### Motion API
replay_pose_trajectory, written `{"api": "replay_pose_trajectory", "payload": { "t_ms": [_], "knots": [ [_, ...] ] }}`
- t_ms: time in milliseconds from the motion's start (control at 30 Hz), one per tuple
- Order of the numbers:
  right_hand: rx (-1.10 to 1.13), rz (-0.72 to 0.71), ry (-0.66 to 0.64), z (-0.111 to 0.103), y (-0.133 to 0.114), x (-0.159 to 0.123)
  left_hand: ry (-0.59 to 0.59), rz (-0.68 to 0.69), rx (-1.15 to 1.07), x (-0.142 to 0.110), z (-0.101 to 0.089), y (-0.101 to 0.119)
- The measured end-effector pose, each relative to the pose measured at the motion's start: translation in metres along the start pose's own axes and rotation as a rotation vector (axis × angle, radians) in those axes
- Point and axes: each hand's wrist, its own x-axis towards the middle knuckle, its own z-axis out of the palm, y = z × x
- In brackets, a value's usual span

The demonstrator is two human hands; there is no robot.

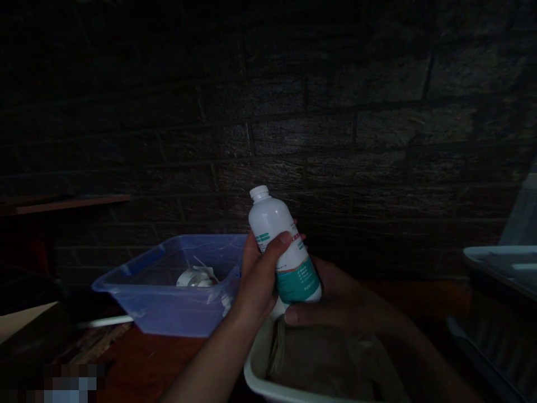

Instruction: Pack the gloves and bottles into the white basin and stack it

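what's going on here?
A person is holding a white bottle with a green lower label. The left hand is wrapped around its middle, and the right hand is at its base, though whether it bears any weight is hard to tell. The bottle is tilted, with its white cap on, above a pale tub. A bluish bin with a white item inside sits to the left.

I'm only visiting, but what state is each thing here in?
White bottle: capped, tilted.
Left hand: gripping the bottle.
Right hand: at the bottle's base.
Blue bin: open-topped, things inside.
White tub: open-topped, brownish material inside.
Dark container: too dim to tell.
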Motion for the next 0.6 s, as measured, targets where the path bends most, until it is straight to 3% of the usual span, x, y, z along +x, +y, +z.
{"api": "replay_pose_trajectory", "payload": {
  "t_ms": [100, 267, 467, 600],
  "knots": [
    [0.012, 0.011, -0.045, 0.0, -0.001, 0.0, -0.043, -0.01, -0.071, -0.001, 0.002, 0.004],
    [-0.057, -0.006, 0.05, 0.002, 0.001, -0.001, -0.059, -0.044, -0.066, 0.002, 0.0, 0.001],
    [-0.313, 0.054, 0.265, -0.003, 0.006, 0.0, 0.053, 0.009, 0.06, 0.009, 0.0, -0.006],
    [-0.28, 0.054, 0.256, -0.003, 0.006, 0.0, 0.072, -0.013, -0.01, 0.009, 0.0, -0.004]
  ]
}}
